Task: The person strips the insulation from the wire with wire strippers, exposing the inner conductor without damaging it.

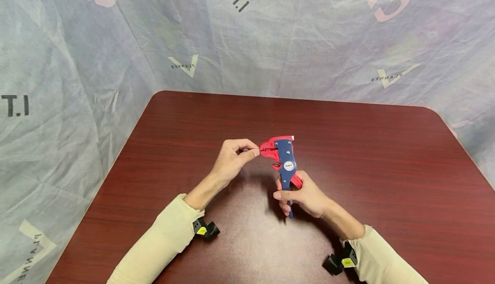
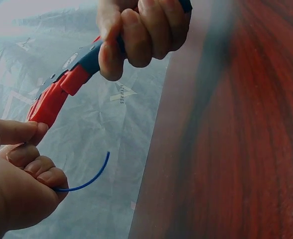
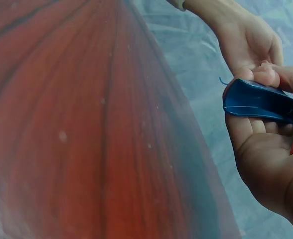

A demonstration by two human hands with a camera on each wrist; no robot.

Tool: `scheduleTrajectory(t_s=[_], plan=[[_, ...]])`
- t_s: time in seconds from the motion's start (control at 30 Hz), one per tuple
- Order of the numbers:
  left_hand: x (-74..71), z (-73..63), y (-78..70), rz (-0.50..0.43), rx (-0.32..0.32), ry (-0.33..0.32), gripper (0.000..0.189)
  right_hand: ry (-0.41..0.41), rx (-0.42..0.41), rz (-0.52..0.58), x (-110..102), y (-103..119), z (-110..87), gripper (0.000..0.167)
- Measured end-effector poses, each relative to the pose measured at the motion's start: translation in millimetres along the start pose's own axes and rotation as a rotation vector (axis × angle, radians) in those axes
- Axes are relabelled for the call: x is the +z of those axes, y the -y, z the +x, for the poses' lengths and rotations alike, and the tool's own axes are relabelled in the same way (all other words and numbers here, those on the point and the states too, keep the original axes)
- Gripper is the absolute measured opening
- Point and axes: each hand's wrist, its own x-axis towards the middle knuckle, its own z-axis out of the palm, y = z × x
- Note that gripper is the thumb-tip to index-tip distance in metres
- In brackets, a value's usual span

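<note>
A wire stripper (image 1: 286, 157) with a blue body and red jaws is held up over the table, its nose pointing left. My right hand (image 1: 305, 193) grips its blue and red handles. At the nose, my left hand (image 1: 233, 159) pinches a thin blue wire (image 2: 89, 184) between thumb and forefinger, fingertips right at the red jaws. The wire's loose end curves out below the curled fingers in the left wrist view. Its other end is hidden by the fingertips and the jaws. In the right wrist view the blue handle (image 3: 261, 102) lies across the right palm.
A dark red wood-grain table (image 1: 185, 120) with rounded corners spreads beneath both hands. Grey printed sheeting (image 1: 270, 39) hangs behind it and to the sides. Black wrist cameras sit on both sleeves, the left one (image 1: 205, 228) and the right one (image 1: 340, 262).
</note>
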Motion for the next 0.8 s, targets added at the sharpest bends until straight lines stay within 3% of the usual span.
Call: scheduleTrajectory(t_s=[0.8], plan=[[7.4,-4.7,2.4,-0.091,-0.023,-0.08,0.011,-0.02,0.09,0.062,8.2,8.2,-6.4,0.017]])
